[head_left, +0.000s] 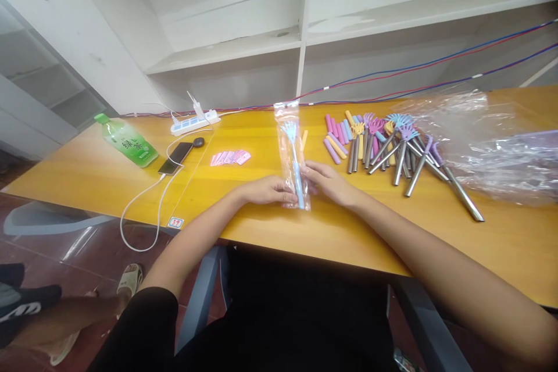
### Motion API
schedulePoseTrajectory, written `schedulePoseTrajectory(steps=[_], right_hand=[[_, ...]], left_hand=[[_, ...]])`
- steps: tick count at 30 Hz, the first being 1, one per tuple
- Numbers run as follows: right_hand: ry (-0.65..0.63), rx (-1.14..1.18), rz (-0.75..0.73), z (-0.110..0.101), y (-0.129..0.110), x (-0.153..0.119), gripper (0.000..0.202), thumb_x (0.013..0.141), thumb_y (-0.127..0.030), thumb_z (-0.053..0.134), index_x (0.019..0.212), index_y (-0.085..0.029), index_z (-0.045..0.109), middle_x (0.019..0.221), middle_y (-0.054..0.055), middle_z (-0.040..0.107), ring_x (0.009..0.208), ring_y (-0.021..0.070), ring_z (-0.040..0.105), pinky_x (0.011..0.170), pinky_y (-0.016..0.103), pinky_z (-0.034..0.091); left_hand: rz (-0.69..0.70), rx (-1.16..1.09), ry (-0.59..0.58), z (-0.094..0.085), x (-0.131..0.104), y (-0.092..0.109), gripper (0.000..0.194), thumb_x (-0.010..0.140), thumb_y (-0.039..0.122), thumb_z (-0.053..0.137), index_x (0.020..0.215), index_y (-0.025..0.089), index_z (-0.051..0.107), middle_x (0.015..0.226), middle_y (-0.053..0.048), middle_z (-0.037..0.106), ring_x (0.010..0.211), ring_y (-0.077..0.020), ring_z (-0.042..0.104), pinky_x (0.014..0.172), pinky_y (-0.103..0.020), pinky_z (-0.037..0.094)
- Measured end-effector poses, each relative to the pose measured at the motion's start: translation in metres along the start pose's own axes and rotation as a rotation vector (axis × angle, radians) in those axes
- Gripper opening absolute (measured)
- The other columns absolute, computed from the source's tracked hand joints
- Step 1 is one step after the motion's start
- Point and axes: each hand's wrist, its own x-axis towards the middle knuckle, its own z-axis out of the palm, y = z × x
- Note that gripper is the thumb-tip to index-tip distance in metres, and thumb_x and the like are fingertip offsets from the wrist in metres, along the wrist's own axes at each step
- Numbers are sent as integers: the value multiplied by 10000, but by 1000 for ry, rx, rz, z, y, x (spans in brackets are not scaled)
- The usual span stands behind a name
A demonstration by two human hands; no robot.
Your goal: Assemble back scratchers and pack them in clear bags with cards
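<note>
A light blue back scratcher point(297, 177) with a claw-shaped head lies inside a clear plastic bag point(285, 110), upright in view over the table. My left hand point(274, 190) pinches the bag's lower left edge. On the other side, my right hand point(325, 179) has its fingers closed at the bag's right edge, beside the handle; some fingertips are hidden behind the plastic. To the right lies a pile of claw heads on metal tubes point(399, 154) in several colours. Loose coloured handle sleeves point(335, 148) sit between that pile and the bag.
Pink printed cards point(231, 157) are fanned out on the left of the table point(257, 229). Beyond them are a phone point(176, 158) on a white cable, a power strip point(195, 122) and a green tea bottle point(127, 142). Crumpled plastic wrap point(492, 157) covers the right side. A person's leg point(74, 317) shows lower left.
</note>
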Motion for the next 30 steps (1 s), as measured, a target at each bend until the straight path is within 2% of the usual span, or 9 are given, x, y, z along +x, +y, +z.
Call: schedulePoseTrajectory(steps=[3,6,8,11,14,17,19,25,30], right_hand=[[97,87,76,1,4,5,557,862,-772,626,867,-230,495,607,-56,477,474,97,437,445,239,354],[148,127,122,0,6,7,543,841,-720,699,863,-234,460,585,-72,465,440,81,409,411,227,328],[171,113,140,-2,8,7,523,856,-697,700,881,-234,459,557,-80,458,419,82,412,393,222,323],[175,61,160,-3,11,8,505,850,-659,726,948,-222,492,587,-81,480,418,83,451,379,218,346],[144,22,173,-2,14,10,467,863,-608,726,996,-211,520,640,-78,497,412,75,456,368,220,357],[123,-44,189,-2,15,10,407,900,-553,694,1042,-207,534,658,-75,508,412,77,467,377,226,384],[118,-92,206,-2,13,9,387,919,-521,676,1096,-207,538,649,-74,517,418,89,487,386,230,405],[96,-176,222,-3,10,8,375,935,-496,649,1146,-204,545,599,-73,531,426,117,514,397,238,423],[75,-183,223,-4,13,7,394,935,-503,648,1177,-209,545,621,-72,543,429,114,526,404,235,433]], left_hand=[[-67,52,-148,4,0,8,437,880,583,725,801,155,759,725,-36,682,680,-147,616,682,-245,467],[-98,88,-86,1,0,8,481,963,593,600,849,147,740,788,-55,699,754,-169,649,740,-261,493],[-105,242,145,-9,-2,5,472,1026,536,493,875,146,711,870,-77,699,844,-190,652,828,-293,506],[-201,681,655,-34,-12,-3,252,1013,355,536,1016,162,697,1067,-107,673,1052,-239,609,1014,-366,465],[-434,951,907,-58,-27,-16,370,955,251,596,1313,160,626,1314,-162,580,1270,-309,506,1136,-435,387],[-645,1001,881,-69,-36,-29,519,952,286,608,1443,130,545,1369,-201,556,1281,-350,497,1134,-468,385],[-676,1010,819,-71,-37,-34,480,959,285,598,1411,126,579,1339,-199,594,1253,-349,523,1119,-462,399],[-557,944,823,-72,-33,-38,422,928,137,576,1347,156,624,1204,-140,696,1153,-280,614,1048,-393,471],[-472,851,848,-75,-35,-38,426,877,158,698,1298,151,635,1177,-114,699,1046,-234,667,992,-358,514]])
